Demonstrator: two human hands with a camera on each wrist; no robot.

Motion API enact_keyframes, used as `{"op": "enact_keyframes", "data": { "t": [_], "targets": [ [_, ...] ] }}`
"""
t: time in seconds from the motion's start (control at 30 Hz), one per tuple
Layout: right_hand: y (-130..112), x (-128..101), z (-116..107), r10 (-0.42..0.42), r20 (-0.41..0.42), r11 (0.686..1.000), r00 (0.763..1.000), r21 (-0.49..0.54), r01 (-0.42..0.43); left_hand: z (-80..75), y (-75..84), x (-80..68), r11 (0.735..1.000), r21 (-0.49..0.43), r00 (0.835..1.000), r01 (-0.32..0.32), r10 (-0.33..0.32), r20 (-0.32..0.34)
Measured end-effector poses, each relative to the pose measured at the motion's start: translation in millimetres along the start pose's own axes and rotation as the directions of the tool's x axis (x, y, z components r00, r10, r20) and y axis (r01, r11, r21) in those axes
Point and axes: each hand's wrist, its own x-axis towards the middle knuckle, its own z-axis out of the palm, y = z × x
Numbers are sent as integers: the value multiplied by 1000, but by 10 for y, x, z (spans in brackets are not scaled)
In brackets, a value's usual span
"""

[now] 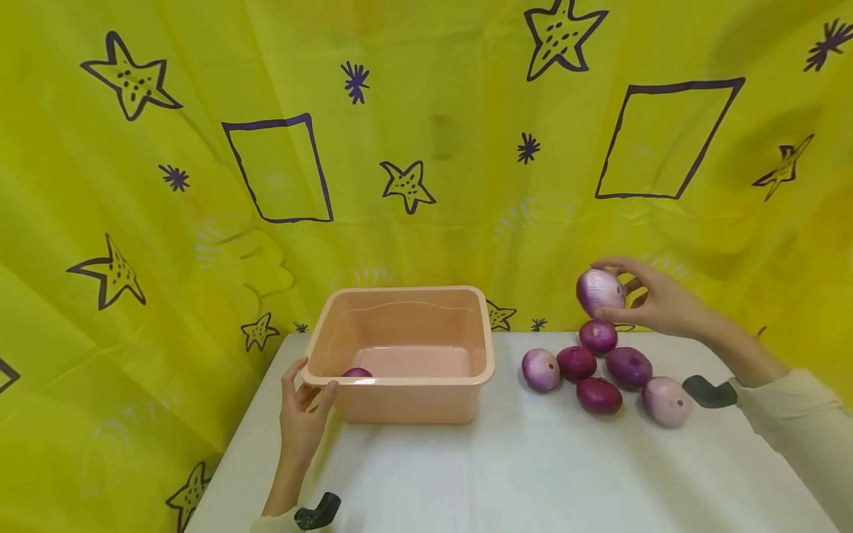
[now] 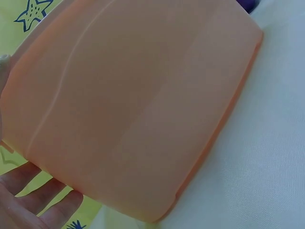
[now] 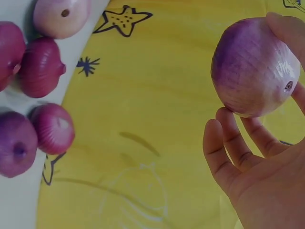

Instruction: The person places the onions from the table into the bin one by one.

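Note:
A peach plastic basin (image 1: 413,403) stands on the white table, one purple onion (image 1: 358,372) partly showing inside behind its front rim. At the basin's front left corner, my left hand (image 1: 303,418) holds the rim, thumb on the front and fingers along the left side. In the left wrist view those fingers (image 2: 66,207) lie against the outer wall. Over at the right, my right hand (image 1: 656,300) grips a large pale-purple onion (image 1: 593,291) between thumb and fingers, raised above the other onions. The right wrist view shows this onion (image 3: 252,67) with its brown end towards the palm.
Several onions lie grouped on the table right of the basin, among them a dark red onion (image 1: 599,396), a purple onion (image 1: 629,368) and a pale onion (image 1: 666,402). A yellow curtain (image 1: 413,252) with drawn stars hangs along the table's back and left edges.

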Motion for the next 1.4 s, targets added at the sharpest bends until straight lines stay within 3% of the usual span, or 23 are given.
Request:
{"op": "enact_keyframes", "data": {
  "t": [0.33, 0.57, 0.9, 1.4],
  "targets": [
    [-260, 497, 173, 21, 68, 1000, 997, 18, -22, 4, -19, 12, 1000, -5, 1000, -17, 17, 0],
    [-489, 927, 525, -94, 145, 993, 985, 91, 82, 11, -40, 17, 999, -7, 999, -36, 36, 3],
    [-985, 1425, 1089, -163, 215, 973, 963, 197, 121, 4, -41, 11, 999, 0, 999, -33, 33, -12],
    [-1327, 1804, 1680, -195, 262, 946, 945, 304, 111, 20, -122, 24, 998, 30, 997, -61, 62, -36]
  ]
}}
